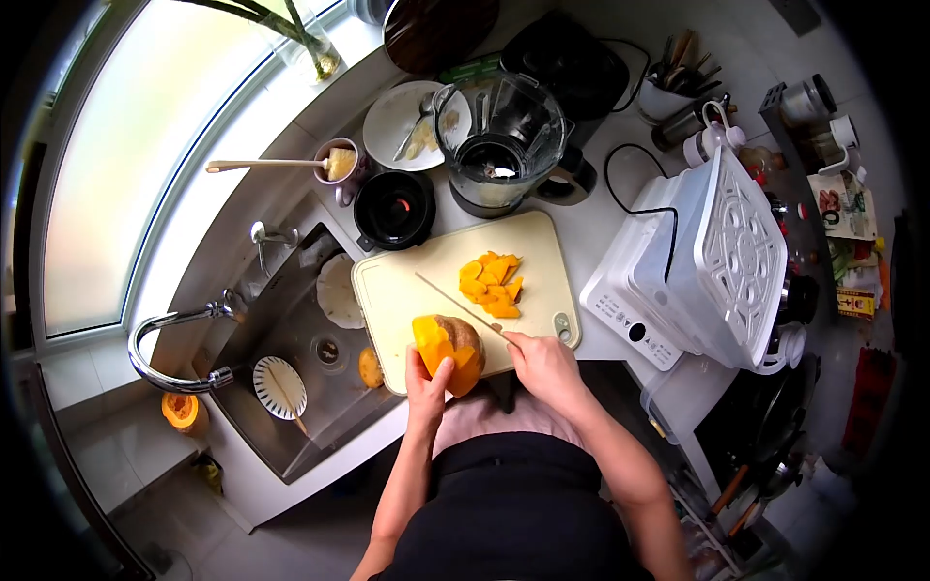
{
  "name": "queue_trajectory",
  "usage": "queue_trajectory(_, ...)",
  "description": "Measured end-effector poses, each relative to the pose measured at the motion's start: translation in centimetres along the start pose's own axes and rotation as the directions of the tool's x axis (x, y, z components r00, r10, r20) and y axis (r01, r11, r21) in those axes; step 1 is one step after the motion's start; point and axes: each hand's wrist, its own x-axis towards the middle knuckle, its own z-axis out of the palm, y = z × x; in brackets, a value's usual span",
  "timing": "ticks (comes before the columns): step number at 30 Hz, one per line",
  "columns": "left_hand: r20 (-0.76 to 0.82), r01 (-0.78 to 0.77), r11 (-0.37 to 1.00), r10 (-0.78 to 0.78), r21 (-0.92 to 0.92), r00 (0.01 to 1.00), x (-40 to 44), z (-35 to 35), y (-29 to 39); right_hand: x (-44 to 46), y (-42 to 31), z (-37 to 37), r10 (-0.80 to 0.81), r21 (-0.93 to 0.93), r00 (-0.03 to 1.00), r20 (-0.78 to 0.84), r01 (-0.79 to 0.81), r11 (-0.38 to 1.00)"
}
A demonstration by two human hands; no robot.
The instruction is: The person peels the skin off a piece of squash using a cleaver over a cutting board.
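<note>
A chunk of orange pumpkin (455,341), partly peeled with some brown rind left, is held over the near edge of a cream cutting board (407,281). My left hand (427,385) is closed round its left side. In my right hand (544,366) is the handle of a knife (463,306), its thin blade pointing up and left across the board just beyond the pumpkin. Cut pumpkin pieces (490,284) lie in a heap on the board's right half. Whether the blade touches the pumpkin cannot be made out.
Left of the board is a sink (291,455) with a striped dish (280,387) and a faucet (174,318). A glass blender jar (504,136), black lid (394,209) and white plate (383,116) stand behind. A white steamer appliance (659,261) is at right. Another pumpkin piece (182,412) sits far left.
</note>
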Motion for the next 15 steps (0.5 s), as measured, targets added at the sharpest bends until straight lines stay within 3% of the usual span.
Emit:
queue_trajectory(2,0.108,-0.026,0.999,0.021,0.047,0.994,0.6,0.0,0.4,-0.6,0.2,0.5,0.000,-0.016,1.000,0.003,0.000,1.000)
queue_trajectory(7,0.108,-0.011,1.000,0.012,-0.018,0.994,0.3,0.5,0.5,-2.1,-0.6,0.5,-0.012,-0.024,1.000,0.013,0.012,1.000)
queue_trajectory(9,0.055,0.129,0.973,-0.141,0.190,0.988,0.6,1.0,0.7,-2.7,-0.9,1.0,-0.027,-0.045,1.000,0.014,0.028,0.999)
queue_trajectory(10,0.051,0.126,0.973,-0.138,0.191,0.989,0.5,1.2,0.6,-3.0,-0.8,1.6,-0.046,-0.034,0.999,0.009,0.046,0.998)
queue_trajectory(12,0.035,0.020,0.875,-0.042,0.484,0.999,0.7,1.7,0.6,-3.0,-0.6,2.1,-0.068,-0.022,0.998,-0.003,0.068,0.997)
queue_trajectory(13,0.006,0.059,0.805,-0.078,0.590,0.997,0.6,1.8,1.7,-3.0,-0.5,2.3,-0.070,0.013,0.997,-0.023,0.070,0.997)
queue_trajectory(14,0.008,0.055,0.804,-0.074,0.592,0.997,0.7,1.4,1.6,-3.0,-0.4,2.4,-0.071,0.049,0.996,-0.045,0.073,0.996)
queue_trajectory(15,0.026,0.043,0.892,-0.061,0.451,0.998,0.9,1.1,1.5,-3.0,-0.6,2.2,-0.074,0.051,0.996,-0.049,0.076,0.996)
